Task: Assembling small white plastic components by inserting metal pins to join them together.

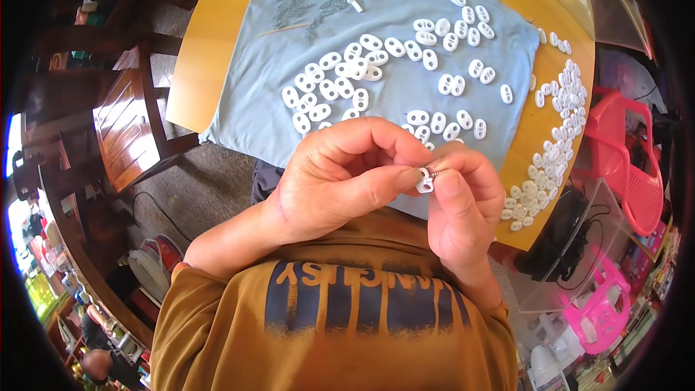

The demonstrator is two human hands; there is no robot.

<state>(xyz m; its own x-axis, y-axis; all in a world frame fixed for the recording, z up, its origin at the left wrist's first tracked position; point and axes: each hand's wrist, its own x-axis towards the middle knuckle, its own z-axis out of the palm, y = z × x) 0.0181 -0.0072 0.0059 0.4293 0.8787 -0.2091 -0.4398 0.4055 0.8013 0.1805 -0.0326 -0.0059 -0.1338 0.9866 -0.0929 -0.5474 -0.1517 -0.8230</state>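
Close in front of my chest, my left hand pinches a small white oval plastic piece with holes between thumb and forefinger. My right hand meets it there, its thumb and forefinger closed on a tiny ridged metal piece, which looks like a screw or a spring. The metal piece touches or nearly touches the white one; my fingertips partly hide both. Beyond my hands, several similar white two-holed pieces lie scattered on a blue-grey cloth.
Dark, thin metal bits lie on the cloth's far left, beside a thin stick and a small white cylinder. Many more white pieces run along the right side of the yellow table. Pink plastic chairs stand at right.
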